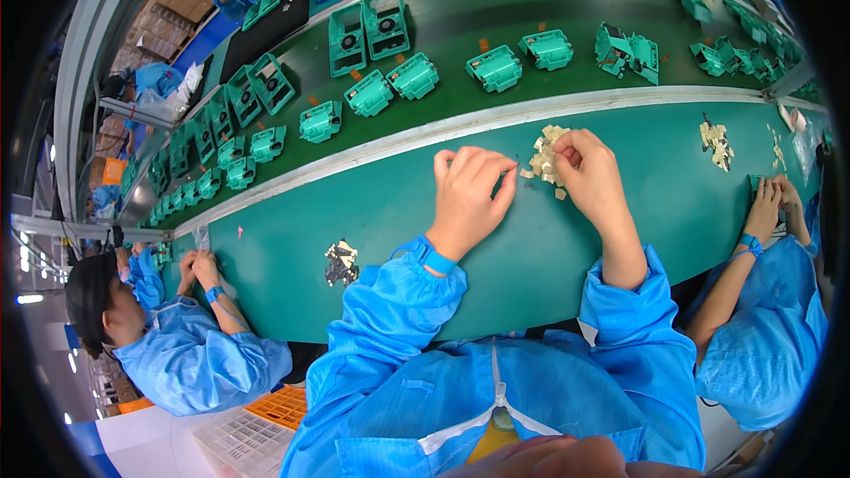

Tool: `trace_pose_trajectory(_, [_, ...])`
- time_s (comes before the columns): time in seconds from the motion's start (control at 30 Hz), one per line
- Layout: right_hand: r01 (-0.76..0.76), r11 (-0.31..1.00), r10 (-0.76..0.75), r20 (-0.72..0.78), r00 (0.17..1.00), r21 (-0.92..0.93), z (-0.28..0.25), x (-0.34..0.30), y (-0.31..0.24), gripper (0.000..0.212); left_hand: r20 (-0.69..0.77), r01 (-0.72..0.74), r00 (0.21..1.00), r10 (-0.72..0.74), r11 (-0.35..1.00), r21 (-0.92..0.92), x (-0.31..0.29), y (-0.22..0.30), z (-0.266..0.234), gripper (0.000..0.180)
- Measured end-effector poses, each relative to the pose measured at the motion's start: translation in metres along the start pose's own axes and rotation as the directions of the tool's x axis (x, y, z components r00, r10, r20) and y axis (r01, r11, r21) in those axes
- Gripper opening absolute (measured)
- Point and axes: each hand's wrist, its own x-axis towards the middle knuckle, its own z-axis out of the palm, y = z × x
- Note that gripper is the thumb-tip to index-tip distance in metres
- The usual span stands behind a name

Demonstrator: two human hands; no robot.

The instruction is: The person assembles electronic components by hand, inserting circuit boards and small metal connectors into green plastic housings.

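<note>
A small heap of cream-coloured flat pieces [541,161] lies on the green tabletop in front of me. Above its right side, my right hand [591,184] is closed, thumb and index finger drawn together at the pieces. Whatever is between those fingertips is hidden or too small to name. My left hand [474,196] hovers just left of the heap, thumb and index finger pinched. A tiny dark bit shows at its fingertips, too small to make out. A blue wrist strap [434,257] circles my left wrist.
Beyond a pale metal rail [496,119], a green conveyor belt [292,155] carries several teal plastic housings [494,68]. Another cream heap [715,143] lies right, a black-and-cream heap [342,263] left. Co-workers in blue sit on both sides; another is across the belt.
</note>
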Motion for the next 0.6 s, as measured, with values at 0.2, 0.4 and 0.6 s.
trace_pose_trajectory(0.2, [-0.05,0.956,0.02,0.104,0.994,0.289,-0.003,0.001,0.006,0.02,-0.025,-0.077,0.997,0.079,0.994,0.075,0.0,0.007,0.002,0.019])
trace_pose_trajectory(0.4, [-0.459,0.824,0.265,0.491,0.83,0.331,0.002,-0.005,-0.008,0.046,0.045,-0.252,0.968,0.248,0.942,0.223,-0.01,0.019,0.003,0.021])
trace_pose_trajectory(0.6, [-0.531,0.779,0.233,0.631,0.74,0.334,-0.005,0.0,-0.001,0.022,0.112,-0.267,0.963,0.245,0.925,0.271,-0.017,0.023,-0.009,0.024])
